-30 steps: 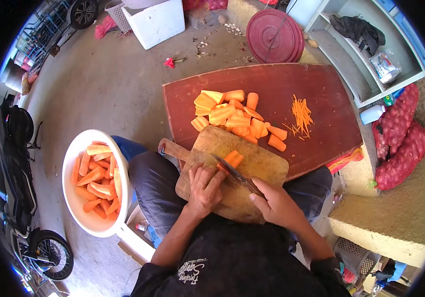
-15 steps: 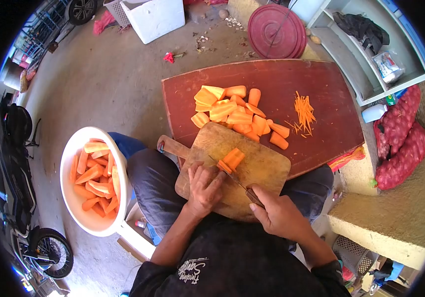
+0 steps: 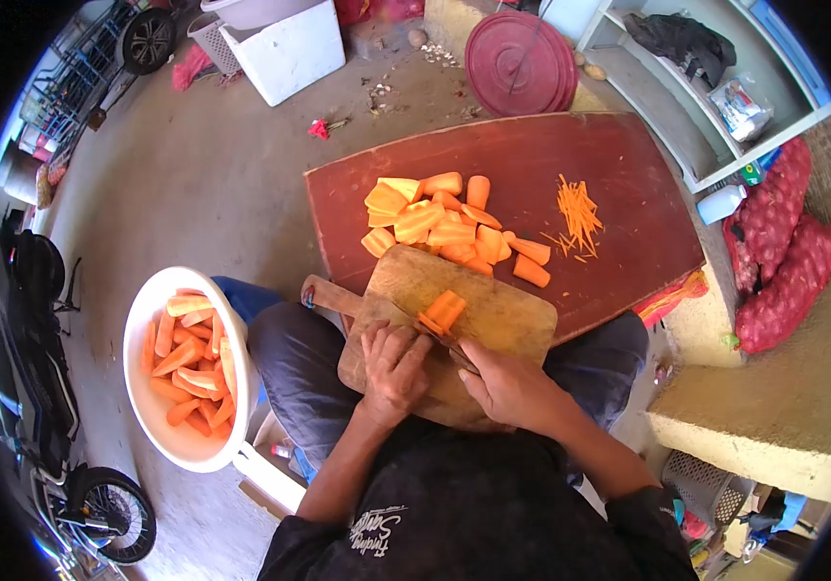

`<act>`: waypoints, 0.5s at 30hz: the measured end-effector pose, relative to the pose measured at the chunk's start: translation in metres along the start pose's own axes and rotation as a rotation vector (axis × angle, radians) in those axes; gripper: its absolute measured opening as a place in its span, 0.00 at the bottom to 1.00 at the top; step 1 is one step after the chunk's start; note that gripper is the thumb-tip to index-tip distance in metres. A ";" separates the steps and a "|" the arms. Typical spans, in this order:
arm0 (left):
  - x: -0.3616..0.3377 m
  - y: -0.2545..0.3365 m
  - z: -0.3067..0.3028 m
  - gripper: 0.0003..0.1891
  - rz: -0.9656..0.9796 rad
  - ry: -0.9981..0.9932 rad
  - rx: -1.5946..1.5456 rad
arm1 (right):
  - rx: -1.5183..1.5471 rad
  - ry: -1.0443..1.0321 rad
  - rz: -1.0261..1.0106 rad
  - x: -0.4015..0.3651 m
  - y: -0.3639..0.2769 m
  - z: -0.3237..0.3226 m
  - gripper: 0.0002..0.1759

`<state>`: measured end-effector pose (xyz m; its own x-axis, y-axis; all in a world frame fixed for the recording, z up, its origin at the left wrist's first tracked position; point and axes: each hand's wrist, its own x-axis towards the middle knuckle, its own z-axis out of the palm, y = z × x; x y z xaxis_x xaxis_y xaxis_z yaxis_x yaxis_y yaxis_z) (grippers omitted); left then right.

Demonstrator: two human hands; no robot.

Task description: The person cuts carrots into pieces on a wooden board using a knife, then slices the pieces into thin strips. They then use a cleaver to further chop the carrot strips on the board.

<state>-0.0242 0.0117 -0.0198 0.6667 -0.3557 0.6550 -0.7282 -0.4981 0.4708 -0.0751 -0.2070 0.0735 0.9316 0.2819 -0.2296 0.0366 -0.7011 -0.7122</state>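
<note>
A wooden chopping board (image 3: 503, 320) lies across my lap, its corner over the red table (image 3: 629, 281). Carrot slices (image 3: 446, 311) rest on it, beside the blade of a knife. My right hand (image 3: 505, 381) is closed round the knife handle (image 3: 466, 359). Close to the blade, my left hand (image 3: 394, 366) presses down on the board with bent fingers, and whatever lies under them is hidden. Beyond the board sits a heap of carrot pieces (image 3: 449, 230), with thin carrot strips (image 3: 580, 215) to the right of it.
A white tub (image 3: 135, 387) of peeled carrots stands at the left. Farther left is a motorcycle (image 3: 106, 513). A white box (image 3: 290, 53), a round red lid (image 3: 517, 63) and shelves (image 3: 701, 160) stand at the back. Red net sacks (image 3: 788, 281) lie at the right.
My right hand and the knife have moved left, closer to my left hand and the carrot slices. The whole view has shifted slightly.
</note>
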 end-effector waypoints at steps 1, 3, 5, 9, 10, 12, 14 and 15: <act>0.001 0.000 0.002 0.25 -0.001 0.013 0.005 | 0.030 0.015 -0.007 0.000 0.002 -0.002 0.23; 0.002 0.000 0.005 0.24 -0.009 0.033 -0.012 | 0.094 0.037 -0.027 0.000 0.004 -0.007 0.23; 0.001 0.000 0.003 0.25 -0.019 0.042 -0.011 | 0.120 0.098 -0.068 -0.006 0.003 -0.007 0.23; -0.001 -0.001 0.001 0.26 -0.029 0.028 -0.011 | 0.142 0.124 -0.110 -0.017 -0.016 -0.017 0.23; -0.003 -0.002 0.002 0.26 -0.028 0.023 -0.016 | 0.137 0.112 -0.097 -0.019 -0.018 -0.018 0.23; -0.004 -0.002 0.002 0.26 -0.029 0.020 0.003 | 0.125 0.094 -0.065 -0.022 -0.019 -0.020 0.23; -0.004 -0.001 0.003 0.27 -0.028 0.018 0.008 | 0.119 0.078 -0.049 -0.023 -0.019 -0.021 0.23; -0.004 -0.001 0.003 0.27 -0.028 0.019 0.008 | 0.117 0.069 -0.041 -0.023 -0.019 -0.022 0.23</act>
<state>-0.0255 0.0110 -0.0247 0.6837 -0.3268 0.6525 -0.7080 -0.5138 0.4845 -0.0896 -0.2146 0.1066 0.9531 0.2600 -0.1550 0.0366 -0.6073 -0.7936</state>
